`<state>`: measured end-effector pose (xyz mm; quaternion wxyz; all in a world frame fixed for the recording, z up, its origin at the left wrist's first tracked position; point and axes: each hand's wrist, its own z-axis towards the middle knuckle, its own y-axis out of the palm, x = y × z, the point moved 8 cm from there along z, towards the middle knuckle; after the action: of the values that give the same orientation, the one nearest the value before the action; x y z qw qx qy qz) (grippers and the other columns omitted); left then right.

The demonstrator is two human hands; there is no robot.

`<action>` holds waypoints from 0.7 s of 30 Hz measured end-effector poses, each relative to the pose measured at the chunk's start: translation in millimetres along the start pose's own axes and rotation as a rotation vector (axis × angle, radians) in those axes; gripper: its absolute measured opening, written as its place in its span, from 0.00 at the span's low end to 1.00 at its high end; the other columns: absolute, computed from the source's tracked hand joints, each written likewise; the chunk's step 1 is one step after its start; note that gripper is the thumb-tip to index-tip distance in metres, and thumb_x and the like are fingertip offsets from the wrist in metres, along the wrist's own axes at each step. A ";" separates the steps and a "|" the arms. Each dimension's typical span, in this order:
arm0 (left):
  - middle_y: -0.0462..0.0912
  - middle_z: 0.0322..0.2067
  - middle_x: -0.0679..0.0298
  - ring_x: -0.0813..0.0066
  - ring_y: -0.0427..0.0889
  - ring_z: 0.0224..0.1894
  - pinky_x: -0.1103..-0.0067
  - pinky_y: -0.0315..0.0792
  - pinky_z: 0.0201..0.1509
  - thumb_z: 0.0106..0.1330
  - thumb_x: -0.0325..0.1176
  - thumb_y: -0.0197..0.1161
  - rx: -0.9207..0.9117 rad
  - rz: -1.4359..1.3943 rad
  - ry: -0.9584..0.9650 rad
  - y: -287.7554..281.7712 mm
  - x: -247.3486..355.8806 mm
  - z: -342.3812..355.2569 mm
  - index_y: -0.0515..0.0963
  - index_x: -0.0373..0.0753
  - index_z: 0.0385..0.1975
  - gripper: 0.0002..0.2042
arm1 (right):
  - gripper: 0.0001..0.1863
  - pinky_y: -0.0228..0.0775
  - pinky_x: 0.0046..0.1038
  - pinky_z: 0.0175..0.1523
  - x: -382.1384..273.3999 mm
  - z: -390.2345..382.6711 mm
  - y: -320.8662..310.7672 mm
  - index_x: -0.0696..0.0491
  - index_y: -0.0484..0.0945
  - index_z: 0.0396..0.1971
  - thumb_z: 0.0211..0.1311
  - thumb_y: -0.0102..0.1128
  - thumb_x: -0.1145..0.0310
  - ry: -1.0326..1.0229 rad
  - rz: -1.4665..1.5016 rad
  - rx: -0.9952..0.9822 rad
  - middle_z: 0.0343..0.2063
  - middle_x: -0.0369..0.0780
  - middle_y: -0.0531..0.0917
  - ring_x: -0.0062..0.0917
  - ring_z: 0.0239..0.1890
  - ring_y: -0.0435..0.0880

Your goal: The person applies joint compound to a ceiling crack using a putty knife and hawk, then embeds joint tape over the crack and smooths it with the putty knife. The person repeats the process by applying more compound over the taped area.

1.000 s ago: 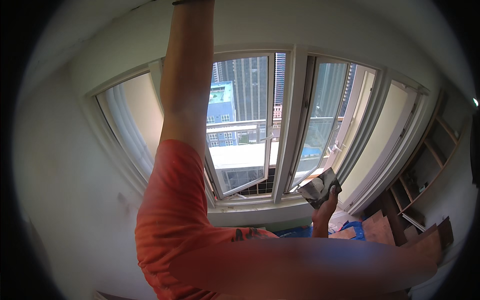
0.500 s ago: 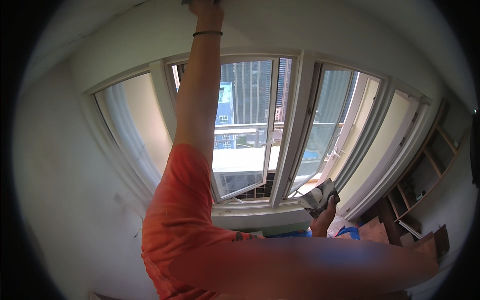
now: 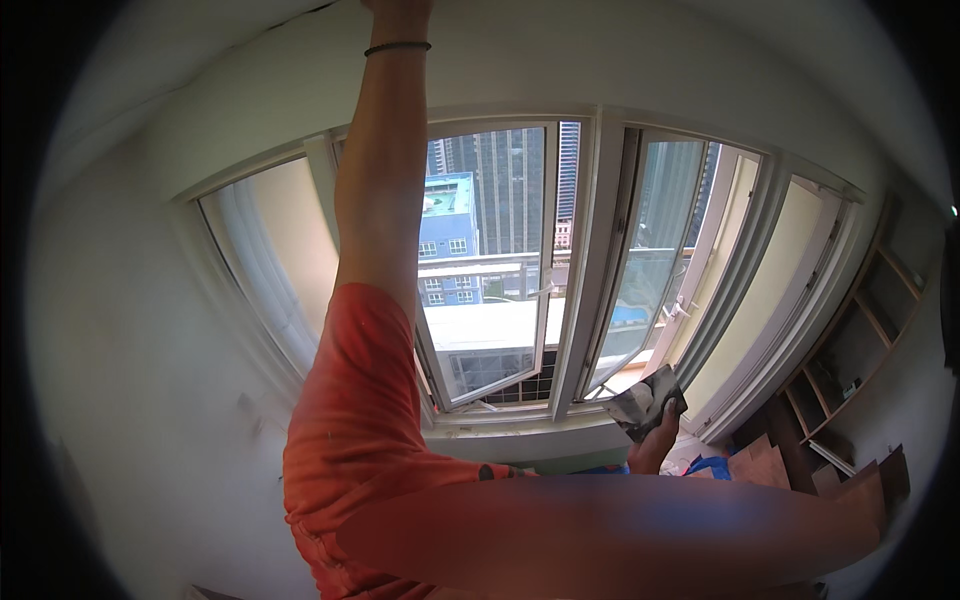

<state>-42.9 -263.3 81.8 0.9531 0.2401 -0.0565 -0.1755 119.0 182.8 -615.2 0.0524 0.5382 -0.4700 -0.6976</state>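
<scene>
My left arm, in an orange sleeve and with a dark band on the wrist, stretches up along the wall. Only the base of my left hand [image 3: 398, 8] shows at the top edge; its fingers, and anything in them, are cut off. Lower right, in front of the window, my right hand [image 3: 655, 440] is closed round the edge of a flat dark plate [image 3: 634, 408]. Whitish, paste-like smears cover the face of this tilted plate. A blurred reddish oval hides much of the lower middle.
White-framed windows [image 3: 583, 260] fill the middle, with some sashes swung outward and tall buildings beyond. Pale wall [image 3: 520, 70] runs above them. To the right are a wooden shelf frame [image 3: 868, 312], brown boards [image 3: 757, 465] and a blue sheet [image 3: 708, 468].
My left hand has gone further up and slightly left, so the grey-edged thing seen at it before is now out of view. The plate in my right hand has shifted slightly right.
</scene>
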 end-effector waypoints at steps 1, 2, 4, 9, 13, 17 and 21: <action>0.75 0.53 0.49 0.50 0.76 0.56 0.51 0.72 0.62 0.72 0.19 0.47 -0.031 0.040 0.020 9.2 14.0 -4.9 0.68 0.25 0.57 0.16 | 0.28 0.71 0.38 0.65 -1.4 0.9 2.2 0.54 0.66 0.69 0.77 0.52 0.53 0.001 0.001 -0.013 0.62 0.43 0.75 0.36 0.61 0.78; 0.75 0.53 0.49 0.50 0.76 0.56 0.51 0.72 0.62 0.72 0.19 0.47 -0.076 0.112 0.058 17.8 34.3 -12.1 0.69 0.25 0.57 0.16 | 0.28 0.71 0.37 0.66 -0.9 2.4 7.9 0.54 0.66 0.69 0.77 0.52 0.53 0.012 0.003 -0.033 0.62 0.43 0.75 0.35 0.61 0.78; 0.75 0.53 0.49 0.49 0.76 0.57 0.50 0.71 0.63 0.72 0.19 0.47 -0.176 0.275 0.154 37.5 74.3 -31.9 0.69 0.24 0.57 0.15 | 0.28 0.71 0.37 0.66 -1.7 2.8 14.8 0.54 0.66 0.68 0.77 0.53 0.54 0.023 0.008 -0.058 0.61 0.42 0.76 0.35 0.61 0.79; 0.76 0.52 0.49 0.48 0.76 0.57 0.49 0.71 0.64 0.72 0.19 0.47 -0.389 0.602 0.489 83.7 174.3 -101.6 0.70 0.24 0.55 0.14 | 0.27 0.72 0.36 0.65 3.9 9.8 28.9 0.54 0.68 0.67 0.77 0.53 0.54 0.071 0.014 -0.148 0.60 0.41 0.77 0.33 0.60 0.80; 0.76 0.53 0.50 0.48 0.76 0.58 0.49 0.70 0.65 0.72 0.19 0.48 -0.368 0.500 0.649 103.1 238.1 -152.9 0.71 0.24 0.55 0.15 | 0.27 0.74 0.36 0.62 10.9 4.5 46.8 0.53 0.68 0.67 0.77 0.53 0.53 0.143 0.026 -0.177 0.59 0.40 0.77 0.32 0.58 0.80; 0.78 0.53 0.55 0.59 0.79 0.53 0.61 0.74 0.58 0.74 0.25 0.53 0.002 0.232 0.503 51.8 203.8 -178.8 0.70 0.29 0.59 0.16 | 0.27 0.74 0.36 0.62 9.6 14.3 37.6 0.53 0.67 0.68 0.78 0.52 0.54 0.137 -0.018 -0.146 0.59 0.40 0.77 0.32 0.58 0.80; 0.79 0.53 0.57 0.66 0.81 0.50 0.69 0.76 0.51 0.77 0.28 0.54 0.227 0.796 0.855 -9.9 187.1 -166.9 0.70 0.29 0.59 0.15 | 0.26 0.74 0.36 0.62 24.4 9.8 44.4 0.54 0.67 0.68 0.78 0.51 0.55 0.209 -0.008 -0.158 0.59 0.41 0.77 0.32 0.58 0.80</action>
<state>160.5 -266.0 -65.0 0.8522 0.3502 0.2283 0.3146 81.9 149.9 -600.9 0.1407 0.6040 -0.4034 -0.6728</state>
